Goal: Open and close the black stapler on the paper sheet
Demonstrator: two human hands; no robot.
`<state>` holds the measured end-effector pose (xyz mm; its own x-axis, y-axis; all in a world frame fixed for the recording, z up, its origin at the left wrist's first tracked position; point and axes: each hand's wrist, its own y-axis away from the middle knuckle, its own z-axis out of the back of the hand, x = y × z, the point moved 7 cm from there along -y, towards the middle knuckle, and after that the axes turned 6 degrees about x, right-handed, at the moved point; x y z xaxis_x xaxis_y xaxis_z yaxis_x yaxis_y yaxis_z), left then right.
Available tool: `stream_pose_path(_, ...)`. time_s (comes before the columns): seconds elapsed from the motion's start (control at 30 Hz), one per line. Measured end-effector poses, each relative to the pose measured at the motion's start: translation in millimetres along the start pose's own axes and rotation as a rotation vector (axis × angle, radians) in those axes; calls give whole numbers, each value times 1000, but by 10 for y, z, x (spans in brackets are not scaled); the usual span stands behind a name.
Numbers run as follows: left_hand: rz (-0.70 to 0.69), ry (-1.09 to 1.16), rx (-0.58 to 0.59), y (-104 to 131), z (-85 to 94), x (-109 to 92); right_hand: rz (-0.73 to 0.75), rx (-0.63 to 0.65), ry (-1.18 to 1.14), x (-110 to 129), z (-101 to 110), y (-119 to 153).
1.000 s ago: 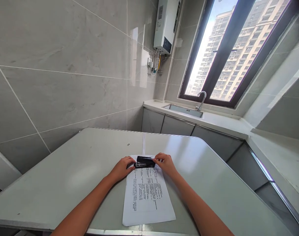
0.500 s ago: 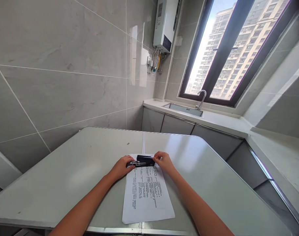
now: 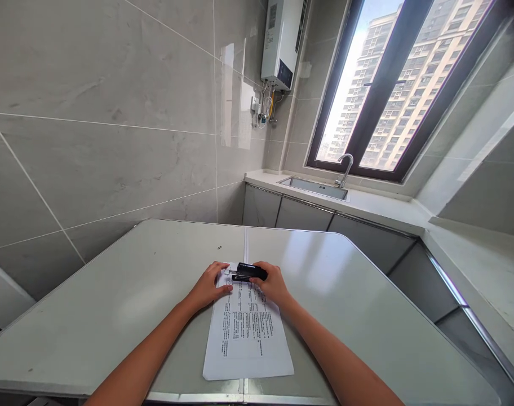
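A black stapler (image 3: 251, 272) lies across the top part of a printed sheet of paper (image 3: 248, 355), with a metal strip sticking out at its left end. My right hand (image 3: 274, 282) is closed round the stapler's right end, thumb below and fingers above. My left hand (image 3: 208, 286) rests at the paper's upper left edge, thumb and fingers apart around the metal strip. Whether it touches the strip, I cannot tell.
The pale folding table (image 3: 113, 316) has a seam down its middle. Tiny bits (image 3: 219, 247) lie beyond the paper. Behind are a counter with a sink (image 3: 316, 187), a faucet (image 3: 345, 169), a wall-mounted water heater (image 3: 280, 45) and a window.
My left hand has let go of the stapler's left end and spread its fingers. My right hand has gone from touching the right end to gripping it. The paper has shifted slightly left.
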<state>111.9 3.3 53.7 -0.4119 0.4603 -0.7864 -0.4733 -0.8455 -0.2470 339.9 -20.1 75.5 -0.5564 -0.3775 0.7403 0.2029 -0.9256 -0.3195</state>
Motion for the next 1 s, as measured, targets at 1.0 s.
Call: stream_pose_path(1.0, 354, 1091, -165, 28, 33, 350, 369, -320, 224, 407, 46, 184)
